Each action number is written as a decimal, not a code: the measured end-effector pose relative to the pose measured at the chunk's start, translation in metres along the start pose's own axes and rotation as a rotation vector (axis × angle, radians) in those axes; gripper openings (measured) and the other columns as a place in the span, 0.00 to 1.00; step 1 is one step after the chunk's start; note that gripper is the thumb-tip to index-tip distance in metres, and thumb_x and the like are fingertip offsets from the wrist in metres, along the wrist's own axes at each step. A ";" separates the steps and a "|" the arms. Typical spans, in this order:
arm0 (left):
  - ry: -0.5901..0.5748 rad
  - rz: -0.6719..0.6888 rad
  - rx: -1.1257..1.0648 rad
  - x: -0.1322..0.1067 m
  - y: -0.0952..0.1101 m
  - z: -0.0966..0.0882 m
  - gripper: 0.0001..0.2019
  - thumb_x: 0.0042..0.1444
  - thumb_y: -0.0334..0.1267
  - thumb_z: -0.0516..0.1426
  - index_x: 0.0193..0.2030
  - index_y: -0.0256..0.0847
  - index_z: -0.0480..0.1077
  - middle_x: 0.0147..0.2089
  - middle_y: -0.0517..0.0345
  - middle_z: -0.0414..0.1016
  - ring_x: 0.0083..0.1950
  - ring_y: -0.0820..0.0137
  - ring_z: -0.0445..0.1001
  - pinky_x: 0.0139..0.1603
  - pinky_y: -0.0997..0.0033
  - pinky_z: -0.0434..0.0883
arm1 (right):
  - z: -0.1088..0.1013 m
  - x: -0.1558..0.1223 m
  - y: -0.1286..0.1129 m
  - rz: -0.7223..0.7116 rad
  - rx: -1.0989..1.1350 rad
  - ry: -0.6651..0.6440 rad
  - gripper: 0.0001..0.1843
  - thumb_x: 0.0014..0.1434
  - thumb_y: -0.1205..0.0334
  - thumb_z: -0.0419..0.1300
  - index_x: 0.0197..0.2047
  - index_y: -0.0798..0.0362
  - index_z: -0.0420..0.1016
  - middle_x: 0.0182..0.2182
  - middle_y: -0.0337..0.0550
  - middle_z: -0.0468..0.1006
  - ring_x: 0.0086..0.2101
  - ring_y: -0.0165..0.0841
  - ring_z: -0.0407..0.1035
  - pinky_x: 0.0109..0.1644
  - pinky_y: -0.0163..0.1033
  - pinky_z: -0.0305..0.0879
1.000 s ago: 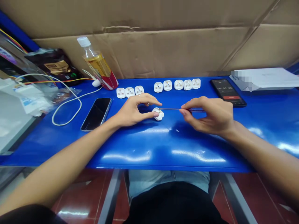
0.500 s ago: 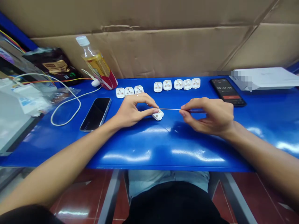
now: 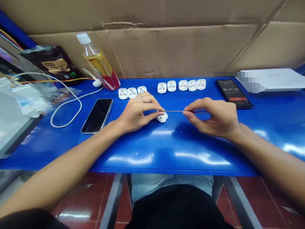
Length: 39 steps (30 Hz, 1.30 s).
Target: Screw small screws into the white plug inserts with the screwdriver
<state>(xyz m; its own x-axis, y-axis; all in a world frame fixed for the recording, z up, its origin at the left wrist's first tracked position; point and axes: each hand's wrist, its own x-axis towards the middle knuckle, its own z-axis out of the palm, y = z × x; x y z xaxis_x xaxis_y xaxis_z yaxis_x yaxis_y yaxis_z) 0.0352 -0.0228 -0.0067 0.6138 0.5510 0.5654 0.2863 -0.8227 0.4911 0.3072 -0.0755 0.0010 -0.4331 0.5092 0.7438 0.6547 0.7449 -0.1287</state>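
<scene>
My left hand (image 3: 137, 111) pinches a small white plug part (image 3: 163, 118) against the blue table (image 3: 166, 146), fingers closed round it. My right hand (image 3: 213, 117) grips a thin screwdriver (image 3: 176, 111) by its handle; the metal shaft runs left and its tip meets the plug part. Behind my hands, a row of three white plug parts (image 3: 132, 92) lies at the left and a row of several more white plug parts (image 3: 182, 85) at the right.
A dark phone (image 3: 97, 115) lies left of my hands, a second phone with a running timer (image 3: 233, 93) at back right. A drink bottle (image 3: 100, 65), white cable (image 3: 66, 105), bags and a white box (image 3: 274, 79) line the back. A cardboard wall (image 3: 166, 47) stands behind.
My left hand's fingers have closed more over the plug part and turned it slightly. The right hand and screwdriver have stayed nearly still.
</scene>
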 end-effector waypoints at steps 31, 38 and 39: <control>-0.263 -0.176 0.029 -0.005 -0.011 -0.001 0.25 0.59 0.52 0.69 0.59 0.43 0.80 0.50 0.51 0.84 0.50 0.61 0.78 0.52 0.63 0.70 | 0.002 -0.003 0.012 -0.006 0.016 -0.067 0.03 0.61 0.64 0.66 0.38 0.46 0.77 0.27 0.32 0.84 0.25 0.31 0.78 0.28 0.35 0.71; -0.265 -0.169 0.024 -0.005 -0.011 -0.002 0.25 0.60 0.52 0.69 0.59 0.42 0.80 0.51 0.51 0.84 0.50 0.61 0.79 0.53 0.63 0.70 | 0.002 -0.003 0.011 0.006 -0.006 -0.065 0.02 0.61 0.63 0.66 0.38 0.46 0.77 0.27 0.32 0.85 0.25 0.31 0.78 0.28 0.35 0.70; -0.264 -0.165 0.024 -0.005 -0.011 -0.002 0.24 0.60 0.51 0.69 0.59 0.42 0.80 0.51 0.51 0.84 0.50 0.61 0.79 0.52 0.64 0.70 | 0.002 -0.003 0.011 0.009 -0.006 -0.068 0.03 0.61 0.64 0.66 0.38 0.46 0.77 0.27 0.32 0.85 0.25 0.31 0.78 0.28 0.35 0.70</control>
<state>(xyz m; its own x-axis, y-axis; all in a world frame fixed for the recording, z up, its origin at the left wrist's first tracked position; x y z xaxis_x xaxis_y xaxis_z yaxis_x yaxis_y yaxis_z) 0.0278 -0.0164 -0.0134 0.7264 0.6246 0.2866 0.4131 -0.7301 0.5444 0.3146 -0.0678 -0.0043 -0.4681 0.5438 0.6965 0.6623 0.7377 -0.1308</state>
